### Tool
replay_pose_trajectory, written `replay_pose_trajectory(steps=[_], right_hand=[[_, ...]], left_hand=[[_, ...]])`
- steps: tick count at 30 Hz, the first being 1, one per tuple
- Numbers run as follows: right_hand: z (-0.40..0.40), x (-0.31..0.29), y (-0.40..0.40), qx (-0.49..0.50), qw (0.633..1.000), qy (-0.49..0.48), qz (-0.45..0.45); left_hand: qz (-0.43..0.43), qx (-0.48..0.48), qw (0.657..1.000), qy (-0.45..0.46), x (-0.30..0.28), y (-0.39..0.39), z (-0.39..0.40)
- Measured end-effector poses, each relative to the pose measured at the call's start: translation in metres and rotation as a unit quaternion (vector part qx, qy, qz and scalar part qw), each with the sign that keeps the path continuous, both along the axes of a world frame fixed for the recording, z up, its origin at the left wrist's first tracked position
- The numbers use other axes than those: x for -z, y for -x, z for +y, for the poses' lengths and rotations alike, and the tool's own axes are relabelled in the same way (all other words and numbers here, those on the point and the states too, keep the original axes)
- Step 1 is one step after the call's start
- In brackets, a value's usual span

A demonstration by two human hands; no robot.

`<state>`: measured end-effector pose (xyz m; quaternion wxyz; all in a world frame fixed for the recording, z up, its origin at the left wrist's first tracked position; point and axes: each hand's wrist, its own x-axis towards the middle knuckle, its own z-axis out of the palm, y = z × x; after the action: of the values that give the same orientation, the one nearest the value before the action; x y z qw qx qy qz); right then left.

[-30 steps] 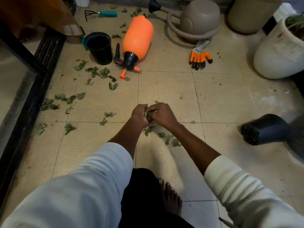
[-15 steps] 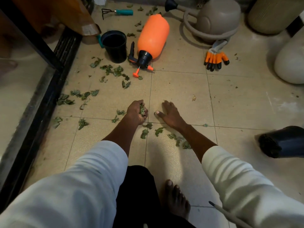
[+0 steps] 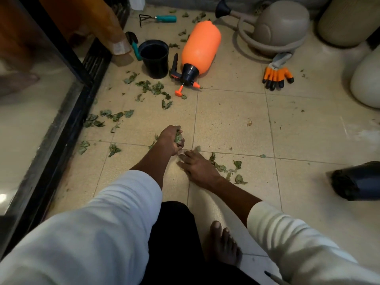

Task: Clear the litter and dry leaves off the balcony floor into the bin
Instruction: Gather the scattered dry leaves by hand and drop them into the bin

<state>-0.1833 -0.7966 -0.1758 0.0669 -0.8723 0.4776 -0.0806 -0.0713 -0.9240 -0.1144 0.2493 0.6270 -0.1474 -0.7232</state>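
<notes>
Nearest, the right hand (image 3: 197, 167) lies flat on the floor (image 3: 232, 124), fingers (image 3: 186, 154) straight and spread, beside a loose scatter of dry leaves (image 3: 221, 167). Just beyond, the left hand (image 3: 170, 138) grips a wad of collected leaves (image 3: 178, 137), fingers curled round it. More leaves (image 3: 152, 88) lie toward the floor's far-left edge, near the black pot (image 3: 155, 58) and orange sprayer (image 3: 200, 48). Which container serves as the bin cannot be determined.

Risk: the full left hand may shed brittle fragments if further leaves are forced into it.
</notes>
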Motion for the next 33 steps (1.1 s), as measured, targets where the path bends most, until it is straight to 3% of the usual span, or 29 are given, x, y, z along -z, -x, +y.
replay_pose_trajectory(steps=[3,10,19,30,33], right_hand=[[0.002,-0.006,0.02,0.04,0.997,0.034,0.055],[0.017,0.001,0.077,0.167,0.983,-0.079,0.013],[0.031,0.002,0.077,0.253,0.967,-0.018,-0.016],[0.023,0.006,0.085,0.245,0.968,-0.015,0.055],[0.015,0.003,0.085,0.269,0.962,-0.031,0.028]], left_hand=[[0.003,0.027,1.0,-0.003,0.0,0.002,0.001],[-0.009,0.107,0.994,-0.014,0.002,0.022,0.017],[-0.014,0.186,0.982,-0.021,0.0,0.051,0.026],[-0.029,0.246,0.969,-0.013,0.006,0.077,0.036],[-0.027,0.243,0.97,-0.007,0.006,0.078,0.036]])
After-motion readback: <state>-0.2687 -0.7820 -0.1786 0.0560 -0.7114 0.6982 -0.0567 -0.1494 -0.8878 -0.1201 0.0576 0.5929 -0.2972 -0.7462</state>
